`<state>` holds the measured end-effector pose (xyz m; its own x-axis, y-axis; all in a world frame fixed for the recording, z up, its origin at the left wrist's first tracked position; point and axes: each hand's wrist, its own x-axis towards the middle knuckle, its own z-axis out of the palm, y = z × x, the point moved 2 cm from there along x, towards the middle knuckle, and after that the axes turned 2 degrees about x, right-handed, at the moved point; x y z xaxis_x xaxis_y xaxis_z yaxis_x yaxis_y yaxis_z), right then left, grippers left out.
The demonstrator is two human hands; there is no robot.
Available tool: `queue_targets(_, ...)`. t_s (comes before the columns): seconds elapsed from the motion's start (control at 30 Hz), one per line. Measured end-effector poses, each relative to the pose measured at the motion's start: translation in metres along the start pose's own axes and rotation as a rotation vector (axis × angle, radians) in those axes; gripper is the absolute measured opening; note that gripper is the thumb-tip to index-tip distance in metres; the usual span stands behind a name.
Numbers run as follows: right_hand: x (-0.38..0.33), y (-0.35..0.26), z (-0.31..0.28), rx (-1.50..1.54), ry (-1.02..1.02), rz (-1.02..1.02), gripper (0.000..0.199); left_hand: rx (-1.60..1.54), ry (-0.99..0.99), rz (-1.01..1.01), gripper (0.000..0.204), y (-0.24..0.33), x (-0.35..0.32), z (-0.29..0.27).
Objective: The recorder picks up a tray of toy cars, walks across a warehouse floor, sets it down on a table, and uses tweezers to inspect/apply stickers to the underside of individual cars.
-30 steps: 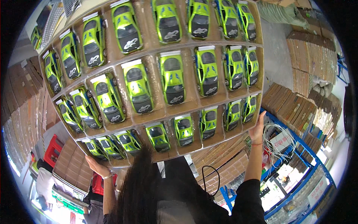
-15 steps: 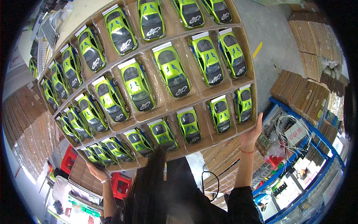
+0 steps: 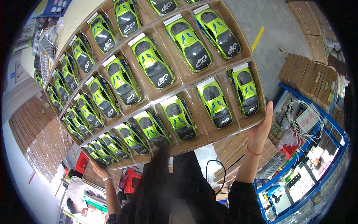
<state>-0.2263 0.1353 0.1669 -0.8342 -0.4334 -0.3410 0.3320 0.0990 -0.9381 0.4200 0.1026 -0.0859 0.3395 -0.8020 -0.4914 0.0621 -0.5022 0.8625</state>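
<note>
A wide cardboard tray (image 3: 214,139) with clear plastic dividers is held up tilted before me. Rows of green toy cars (image 3: 153,66) with black hoods and white rear wings sit in its compartments. My right hand (image 3: 260,131) grips the tray's near right corner, fingers partly hidden beneath it. At the near left corner, my left hand (image 3: 100,170) holds the edge from below; its fingertips are hidden. Dark hair hangs over part of the tray's near edge.
Stacks of flattened cardboard (image 3: 39,136) stand on the left, with another cardboard stack (image 3: 311,80) on the right. A blue metal rack (image 3: 304,201) carries coiled white cable (image 3: 304,118). Red stools (image 3: 131,179) and a person in white (image 3: 75,190) are at lower left. Yellow tape (image 3: 258,38) marks the floor.
The tray's right side has come closer to me and larger in view, its far row sliding off the top edge. Both hands keep their grip; the surroundings have shifted slightly.
</note>
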Motion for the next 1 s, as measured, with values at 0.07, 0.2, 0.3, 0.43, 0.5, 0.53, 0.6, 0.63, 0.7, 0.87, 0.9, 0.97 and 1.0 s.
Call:
queue_targets(0.07, -0.002, 0.000, 0.008, -0.002, 0.029, -0.039, 0.049, -0.005, 0.030, 0.011, 0.064, 0.002, 0.009, 0.003)
queue_targets(0.2, 0.002, 0.007, 0.001, 0.036, 0.010, -0.034, 0.046, -0.109, -0.057, -0.027, 0.063, 0.012, 0.004, 0.008)
queue_targets(0.3, 0.006, 0.005, 0.007, 0.062, 0.015, 0.003, 0.042, -0.008, 0.000, 0.046, 0.060, 0.016, 0.005, -0.004)
queue_targets(0.43, 0.020, 0.000, -0.005, 0.052, 0.015, 0.021, 0.038, 0.019, 0.028, -0.123, 0.057, 0.043, -0.013, -0.002)
queue_targets(0.5, 0.025, -0.007, -0.007, 0.035, -0.003, 0.010, 0.036, 0.059, -0.035, -0.148, 0.054, 0.047, -0.014, -0.005)
queue_targets(0.53, 0.029, -0.012, -0.013, 0.027, 0.007, -0.003, 0.036, 0.035, 0.002, -0.072, 0.051, 0.050, -0.021, 0.012)
queue_targets(0.6, 0.035, -0.018, -0.019, 0.004, -0.033, -0.009, 0.034, 0.073, 0.089, -0.036, 0.043, 0.067, -0.032, 0.028)
queue_targets(0.63, 0.036, -0.020, -0.019, -0.003, -0.040, -0.009, 0.034, 0.112, 0.087, -0.014, 0.041, 0.069, -0.032, 0.033)
queue_targets(0.7, 0.039, -0.025, -0.018, 0.010, -0.085, -0.038, 0.034, 0.103, 0.102, -0.007, 0.040, 0.065, -0.031, 0.038)
queue_targets(0.87, 0.040, -0.028, -0.019, -0.010, -0.078, -0.020, 0.032, 0.049, 0.033, -0.022, 0.046, 0.061, -0.037, 0.055)
queue_targets(0.9, 0.039, -0.027, -0.018, -0.016, -0.076, -0.022, 0.032, 0.024, 0.069, -0.031, 0.048, 0.058, -0.038, 0.057)
queue_targets(0.97, 0.039, -0.027, -0.019, -0.011, -0.118, -0.031, 0.032, 0.008, 0.056, -0.036, 0.049, 0.053, -0.035, 0.051)
queue_targets(1.0, 0.039, -0.027, -0.022, 0.000, -0.113, -0.018, 0.032, -0.005, 0.045, -0.037, 0.050, 0.049, -0.032, 0.046)
